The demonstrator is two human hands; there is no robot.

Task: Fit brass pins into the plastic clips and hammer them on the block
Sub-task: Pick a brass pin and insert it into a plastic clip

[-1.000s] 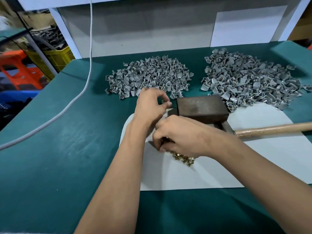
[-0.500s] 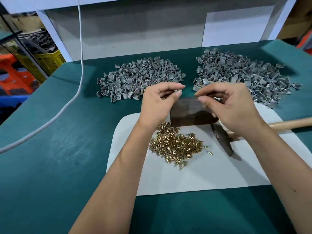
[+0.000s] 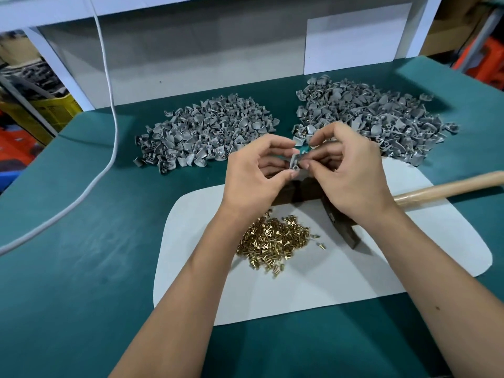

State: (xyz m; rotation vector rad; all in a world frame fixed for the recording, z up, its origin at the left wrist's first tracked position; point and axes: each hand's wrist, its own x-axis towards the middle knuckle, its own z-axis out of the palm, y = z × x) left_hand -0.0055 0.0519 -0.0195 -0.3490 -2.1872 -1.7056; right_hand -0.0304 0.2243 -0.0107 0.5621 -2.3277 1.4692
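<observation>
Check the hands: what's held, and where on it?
One grey plastic clip, above the block. Left hand pinches its left side; right hand fingers work at its right edge. Any pin there is too small to tell.

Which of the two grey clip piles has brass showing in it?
The right pile of grey clips, behind the right hand: brass glints along its near left edge. The left pile looks plain grey.

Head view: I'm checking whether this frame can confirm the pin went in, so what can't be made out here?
- Pin in the clip: too small, covered by the right hand fingertips.
- Block: mostly hidden behind both hands; left hand.
- Hammer: head partly under the right wrist, handle cut off by the right edge.
</observation>
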